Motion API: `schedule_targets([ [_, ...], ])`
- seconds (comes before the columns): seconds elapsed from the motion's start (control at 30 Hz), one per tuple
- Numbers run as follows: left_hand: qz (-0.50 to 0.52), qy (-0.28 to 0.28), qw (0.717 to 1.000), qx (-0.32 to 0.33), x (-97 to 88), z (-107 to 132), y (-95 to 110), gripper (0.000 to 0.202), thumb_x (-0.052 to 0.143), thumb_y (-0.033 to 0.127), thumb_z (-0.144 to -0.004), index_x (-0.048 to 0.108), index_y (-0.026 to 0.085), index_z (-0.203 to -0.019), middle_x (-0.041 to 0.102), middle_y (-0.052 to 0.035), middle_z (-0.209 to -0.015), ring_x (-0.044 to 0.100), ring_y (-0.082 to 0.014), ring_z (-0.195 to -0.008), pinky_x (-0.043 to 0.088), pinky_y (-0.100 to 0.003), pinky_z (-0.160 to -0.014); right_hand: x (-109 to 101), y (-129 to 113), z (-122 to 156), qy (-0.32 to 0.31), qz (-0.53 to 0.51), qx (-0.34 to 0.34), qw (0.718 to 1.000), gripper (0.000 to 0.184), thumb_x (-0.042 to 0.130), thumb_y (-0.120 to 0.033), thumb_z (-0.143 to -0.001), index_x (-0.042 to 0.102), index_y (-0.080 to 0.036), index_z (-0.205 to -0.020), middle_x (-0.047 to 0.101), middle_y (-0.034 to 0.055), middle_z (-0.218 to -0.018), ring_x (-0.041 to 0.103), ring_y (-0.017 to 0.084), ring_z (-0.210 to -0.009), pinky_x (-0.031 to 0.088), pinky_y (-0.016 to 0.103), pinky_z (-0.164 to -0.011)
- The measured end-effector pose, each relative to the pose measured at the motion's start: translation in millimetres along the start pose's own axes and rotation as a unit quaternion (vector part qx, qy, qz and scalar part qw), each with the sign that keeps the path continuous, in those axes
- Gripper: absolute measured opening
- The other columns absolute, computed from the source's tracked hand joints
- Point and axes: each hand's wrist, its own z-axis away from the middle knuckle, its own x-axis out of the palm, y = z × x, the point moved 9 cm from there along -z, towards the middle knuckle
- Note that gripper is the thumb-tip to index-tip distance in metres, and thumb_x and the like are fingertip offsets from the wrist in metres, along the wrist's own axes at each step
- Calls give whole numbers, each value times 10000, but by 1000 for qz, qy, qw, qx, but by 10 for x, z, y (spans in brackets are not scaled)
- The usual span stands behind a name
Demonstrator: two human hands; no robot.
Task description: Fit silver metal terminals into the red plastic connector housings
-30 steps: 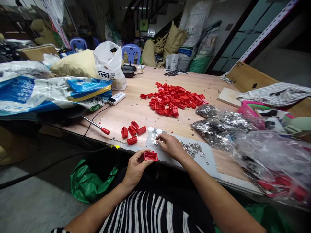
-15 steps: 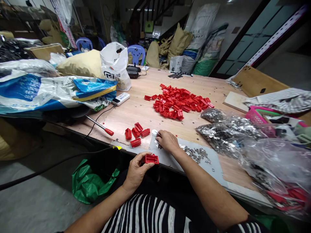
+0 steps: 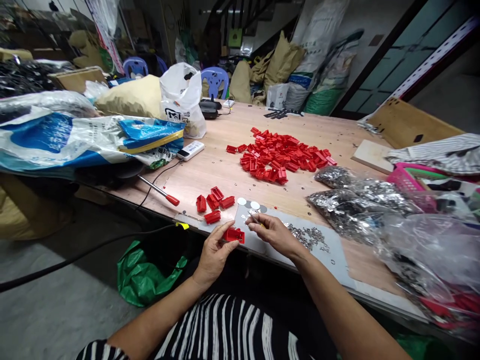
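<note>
My left hand (image 3: 213,250) grips a small red plastic housing (image 3: 234,234) just in front of the table edge. My right hand (image 3: 275,234) is beside it, its fingertips pinched on a small metal clip (image 3: 253,216) close to the housing. Both hands hover over a grey board (image 3: 330,250) strewn with loose metal clips (image 3: 307,235). A few red housings (image 3: 213,204) lie to the left of the board. A large heap of red housings (image 3: 285,157) sits further back on the wooden table (image 3: 225,170).
Clear bags of metal parts (image 3: 348,197) fill the right side, with a pink basket (image 3: 408,180) behind. Blue and white sacks (image 3: 75,140), a white plastic bag (image 3: 182,100), a remote (image 3: 190,149) and a red-handled tool (image 3: 161,192) lie at the left. A green bag (image 3: 146,272) sits below the table.
My right hand lifted off the grey board with a metal clip and came toward the red housing. My left hand raised the housing toward it.
</note>
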Motion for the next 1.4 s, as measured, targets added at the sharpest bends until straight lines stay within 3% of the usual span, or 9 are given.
schedule_targets([
  [0.07,-16,-12,1000,9,49,4,37,437,674,276,-782,608,227,-1212,639,-63,-1178,604,-213,-1069,451,-339,-975,51,17,124,-12,-8,4,1000,229,581,-398,-822,610,-185,-901,596,10,-799,538,161,-762,420,277,-701],
  [0.3,-53,-45,997,28,224,73,125,364,698,279,-762,648,221,-1118,685,-53,-1035,646,-204,-932,503,-304,-866,61,117,337,33,18,-11,999,173,583,-366,-834,551,-207,-896,586,-7,-820,521,151,-757,409,270,-717],
  [0.47,-5,-58,998,-22,302,77,32,370,707,273,-752,643,207,-1110,690,-49,-1011,649,-198,-900,506,-301,-851,52,173,411,52,-27,6,998,218,620,-395,-811,536,-205,-880,573,-13,-811,518,144,-739,408,266,-689],
  [0.67,141,-70,983,-99,412,70,-137,404,732,217,-717,633,203,-1108,693,-12,-966,638,-149,-864,495,-256,-830,90,253,508,37,-126,51,990,300,585,-489,-833,491,-208,-882,513,-47,-696,395,76,-494,314,224,-473],
  [0.83,174,-83,974,-120,472,83,-206,414,707,212,-746,603,188,-1146,690,-36,-994,639,-151,-890,496,-268,-838,-12,288,600,51,-113,42,991,271,515,-476,-884,498,-208,-914,541,-30,-745,403,72,-485,328,226,-470],
  [0.93,123,-93,983,-96,449,33,-166,397,695,227,-756,599,186,-1140,686,-52,-1035,639,-166,-916,496,-278,-843,-101,295,662,73,-7,28,997,250,451,-423,-924,559,-212,-1004,550,-7,-761,472,106,-552,392,253,-538],
  [1.03,-22,-103,994,-22,386,-71,-52,365,685,238,-765,619,192,-1121,679,-62,-1077,642,-189,-934,495,-312,-862,-151,221,698,103,127,-17,986,240,451,-338,-927,621,-220,-1048,590,40,-880,563,159,-742,446,306,-711],
  [1.17,-217,-121,964,98,373,-188,99,349,675,200,-771,641,214,-1119,672,-66,-1139,612,-216,-1060,453,-349,-957,-102,174,681,111,202,-41,972,232,496,-257,-897,625,-223,-1087,638,52,-937,592,185,-841,449,322,-791],
  [1.4,-283,-186,929,149,469,-253,63,399,665,181,-786,615,221,-1180,688,-69,-1081,629,-210,-1020,485,-334,-909,-19,177,603,98,231,-48,967,191,510,-220,-880,646,-224,-1015,676,40,-925,625,180,-841,464,303,-770],
])
